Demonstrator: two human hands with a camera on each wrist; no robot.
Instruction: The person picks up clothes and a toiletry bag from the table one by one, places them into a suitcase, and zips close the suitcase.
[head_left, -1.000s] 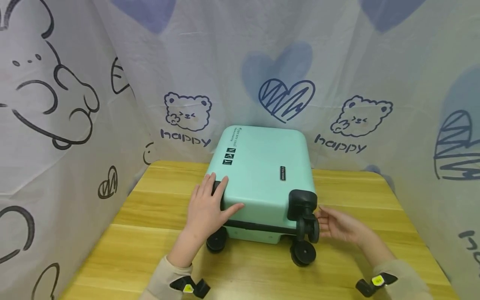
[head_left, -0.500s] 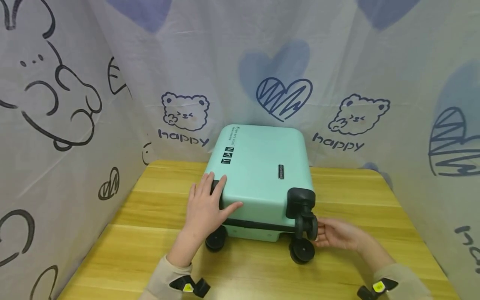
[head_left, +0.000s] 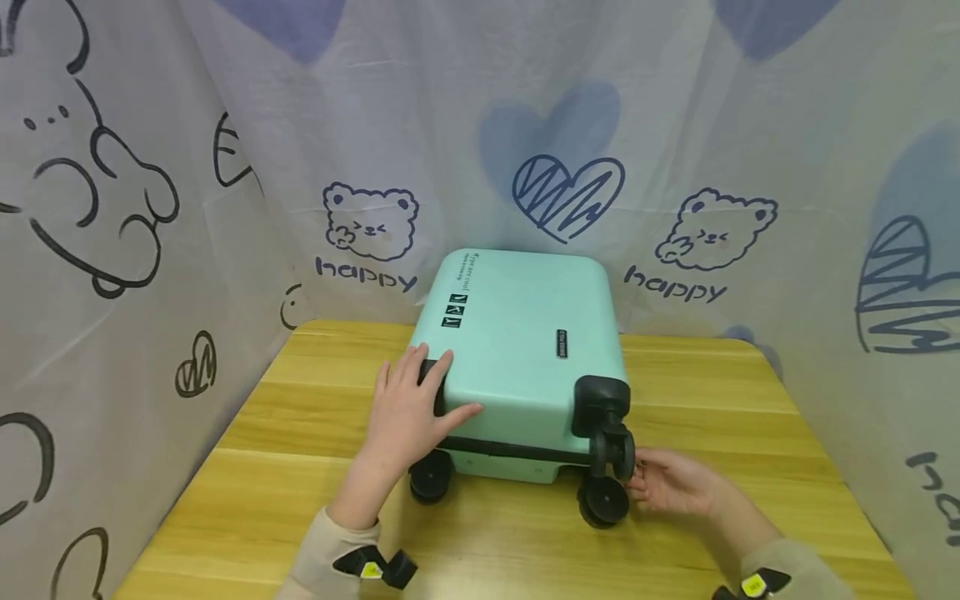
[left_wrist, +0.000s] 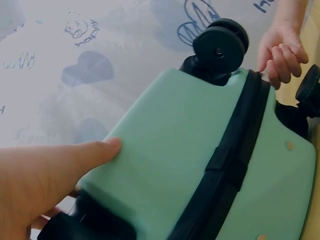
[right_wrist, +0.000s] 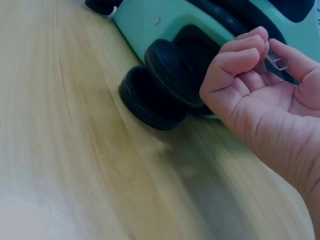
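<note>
A mint-green suitcase [head_left: 525, 308] lies flat, its wheeled end facing me. Spread over its near left corner, my left hand [head_left: 401, 417] rests with fingers and thumb extended. The left thumb presses on the shell in the left wrist view. At the near right corner, beside the black wheels [head_left: 604, 502], is my right hand [head_left: 678, 483] with curled fingers. In the right wrist view, that hand pinches a small metal zipper pull [right_wrist: 280, 64] between thumb and fingers. A black zipper band [left_wrist: 220, 165] runs around the case between its two halves.
The case stands on a wood-grain table [head_left: 750, 408]. Close behind it hangs a white printed curtain [head_left: 450, 125], which also closes off both sides. Another black wheel [head_left: 430, 477] juts out at the near left corner.
My right hand has moved nearer to me and lower along the suitcase's right corner, its fingers now more curled. The left hand and the suitcase have stayed nearly in place.
</note>
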